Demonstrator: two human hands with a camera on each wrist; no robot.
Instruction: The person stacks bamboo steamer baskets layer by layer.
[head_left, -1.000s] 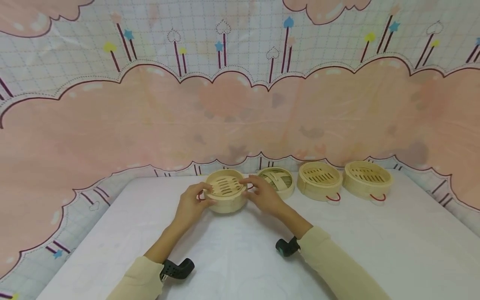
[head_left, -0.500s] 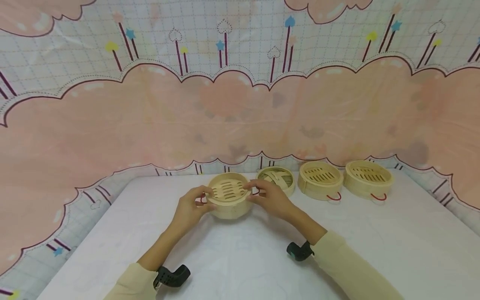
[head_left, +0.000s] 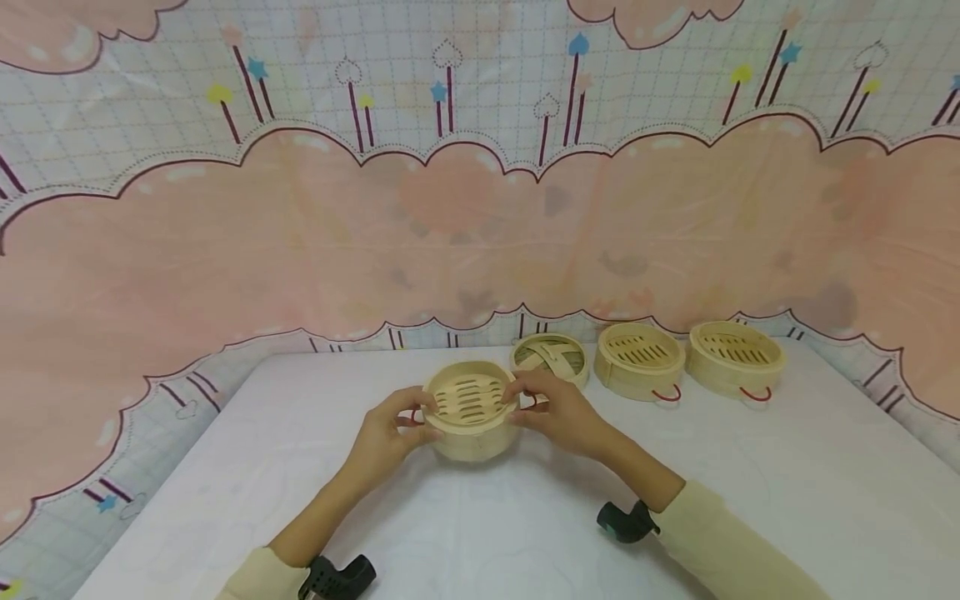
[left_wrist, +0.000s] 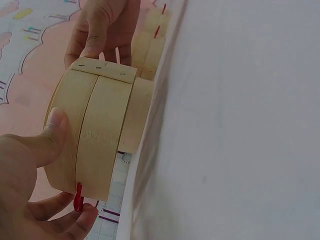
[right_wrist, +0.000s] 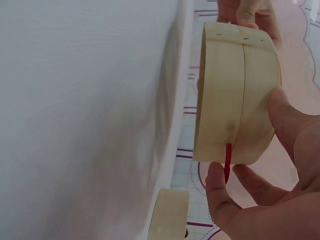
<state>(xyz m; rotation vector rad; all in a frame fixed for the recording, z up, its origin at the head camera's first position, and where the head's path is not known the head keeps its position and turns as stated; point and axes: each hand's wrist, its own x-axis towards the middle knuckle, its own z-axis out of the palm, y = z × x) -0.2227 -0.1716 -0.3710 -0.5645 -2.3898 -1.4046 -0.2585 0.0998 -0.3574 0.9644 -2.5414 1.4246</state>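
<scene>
While L hand [head_left: 386, 433] & R hand [head_left: 561, 414] are gripping it, slotted bamboo steamer basket [head_left: 470, 400] is hovering above white table [head_left: 457, 537]

L hand is pinching the basket's wall at approx. 9 o'clock, R hand at 3; thumbs are pressing the near side, fingers are curling round rim & sides. Slotted face is pointing up. Per wrist views, the wall is hanging clear of the tabletop, w/ left red loop [left_wrist: 78, 197] & right red loop [right_wrist: 228, 162] sticking out just beside the fingertips.

From the held basket, woven bamboo steamer lid [head_left: 557, 354] is resting at approx. 2 o'clock, partly hidden behind R hand. Nearer 3 o'clock, two more slotted ones are sitting side by side: inner basket [head_left: 641, 379], then outer basket [head_left: 735, 375], each showing its own red loop at approx. 5 o'clock. Cloud-print backdrop [head_left: 465, 225] is hanging at 12. Cream sleeves [head_left: 731, 542] are covering both forearms, w/ black wrist cams [head_left: 628, 522] jutting inward.
</scene>
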